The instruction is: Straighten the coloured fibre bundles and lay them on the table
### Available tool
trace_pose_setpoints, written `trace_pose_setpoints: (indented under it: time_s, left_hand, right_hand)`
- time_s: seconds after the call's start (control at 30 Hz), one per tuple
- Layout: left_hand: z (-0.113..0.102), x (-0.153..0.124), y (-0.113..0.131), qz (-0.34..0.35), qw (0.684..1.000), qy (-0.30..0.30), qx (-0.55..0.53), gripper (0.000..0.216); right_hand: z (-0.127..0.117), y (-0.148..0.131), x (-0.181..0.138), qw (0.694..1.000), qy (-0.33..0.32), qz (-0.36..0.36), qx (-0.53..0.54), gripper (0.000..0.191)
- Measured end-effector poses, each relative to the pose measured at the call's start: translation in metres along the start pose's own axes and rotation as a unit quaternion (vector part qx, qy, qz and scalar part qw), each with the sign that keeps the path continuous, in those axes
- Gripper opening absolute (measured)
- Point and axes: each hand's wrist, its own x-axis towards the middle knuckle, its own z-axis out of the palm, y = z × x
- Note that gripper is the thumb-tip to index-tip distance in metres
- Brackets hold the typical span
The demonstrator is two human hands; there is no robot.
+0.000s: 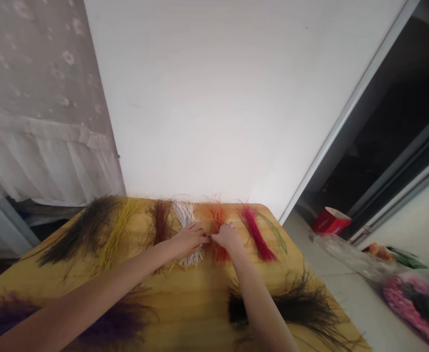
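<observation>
Both my hands reach across the wooden table (192,298), fingers bent, tips meeting or nearly so. Left hand (190,240) over the white bundle (185,211), right hand (228,237) over the orange bundle (217,214); can't tell if either pinches a strand. Brown bundle (160,220) just left of white, magenta bundle (256,231) right of orange. Black bundle (300,310) nearer me, partly behind my right forearm (260,296).

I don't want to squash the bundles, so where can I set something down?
Bare table shows between the purple bundle and black bundle. The far row is crowded: dark grey bundle beside yellow bundle, left hand over white bundle, right hand over orange bundle.
</observation>
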Motion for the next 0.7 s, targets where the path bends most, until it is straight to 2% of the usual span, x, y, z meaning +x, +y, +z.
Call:
trace_pose_setpoints:
  time_s: [0.17, 0.4, 0.6, 0.7]
  left_hand:
    - [0.002, 0.001, -0.003, -0.010, 1.000, -0.002, 0.008, 0.021]
    - [-0.005, -0.011, -0.014, -0.033, 0.999, 0.002, -0.001, 0.020]
    - [0.001, -0.013, -0.014, -0.033, 0.999, 0.003, 0.000, 0.020]
    - [0.003, -0.012, -0.012, -0.029, 1.000, 0.001, 0.011, 0.030]
  right_hand:
    - [0.002, -0.008, 0.007, 1.000, 0.003, 0.019, -0.012, 0.039]
    - [0.000, 0.008, 0.011, 0.999, 0.008, -0.027, -0.015, 0.035]
    - [-0.003, 0.015, 0.008, 0.998, 0.010, -0.051, -0.018, 0.033]
    - [-0.004, 0.018, 0.007, 0.998, 0.008, -0.054, -0.015, 0.030]
